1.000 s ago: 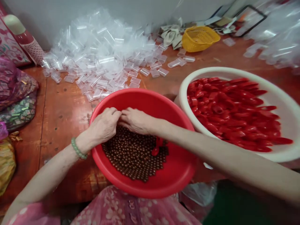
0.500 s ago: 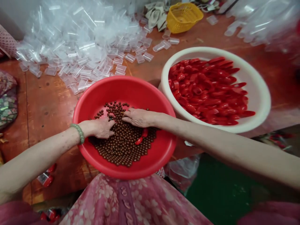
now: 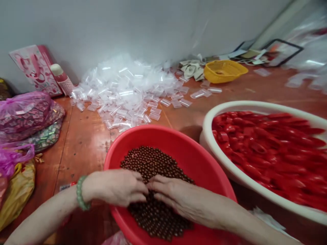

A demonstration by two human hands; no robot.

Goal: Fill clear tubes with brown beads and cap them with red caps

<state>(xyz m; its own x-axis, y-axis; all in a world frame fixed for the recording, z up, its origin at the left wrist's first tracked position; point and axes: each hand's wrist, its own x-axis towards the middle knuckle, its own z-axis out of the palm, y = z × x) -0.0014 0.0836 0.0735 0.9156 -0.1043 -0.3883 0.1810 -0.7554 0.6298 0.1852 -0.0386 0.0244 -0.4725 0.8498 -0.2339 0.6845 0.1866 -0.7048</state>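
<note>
A red plastic basin [image 3: 204,170] holds a heap of small shiny brown beads [image 3: 150,163]. My left hand [image 3: 120,187], with a green bead bracelet [image 3: 82,194] at the wrist, reaches over the basin's left rim. Its fingers are loosely bent and apart, above or touching the beads. From the right, my right hand [image 3: 176,194] lies low over the beads with fingers stretched out. The fingertips of both hands almost meet over the middle of the heap. I make out nothing held in either hand; what lies under the fingers is hidden.
A white basin [image 3: 208,136] of glossy red plastic pieces [image 3: 268,146] stands to the right. Behind lie a pile of clear plastic sleeves [image 3: 127,92] and a yellow basket [image 3: 224,72]. At left are filled plastic bags [image 3: 28,112], a bottle [image 3: 62,80] and a gift bag [image 3: 35,71].
The view has tilted up and shifted left. Both hands have come closer together over the beads. The red pieces seen among the beads near my right hand are no longer visible.
</note>
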